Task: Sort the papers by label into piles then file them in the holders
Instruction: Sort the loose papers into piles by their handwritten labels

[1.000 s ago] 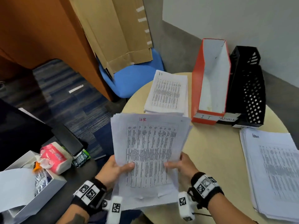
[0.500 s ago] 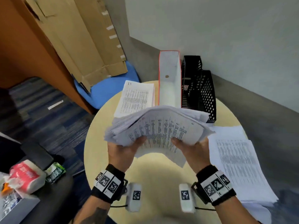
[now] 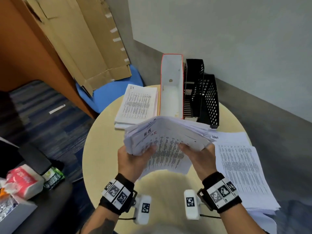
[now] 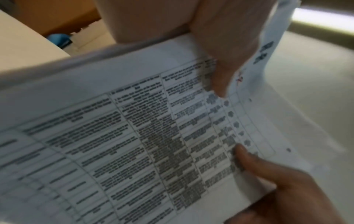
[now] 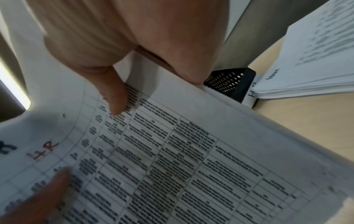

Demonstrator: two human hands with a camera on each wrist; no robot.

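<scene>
1. hr stack (image 3: 166, 142) hung above the round table (image 3: 168, 184), pinched at its near edge by the left hand (image 3: 130, 159) and right hand (image 3: 198, 157).
2. loose, floppy sheets; probably wanted grips at both sides.
3. beyond, the black holders (image 3: 201, 98) and the red holder (image 3: 171, 86) stood open-topped, the it pile (image 3: 137, 105) left, the admin pile (image 3: 241, 168) right, leaving little room.

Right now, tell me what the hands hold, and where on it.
Both hands grip the HR stack: left hand on its left edge, right hand on its right edge, thumbs on top.
</scene>
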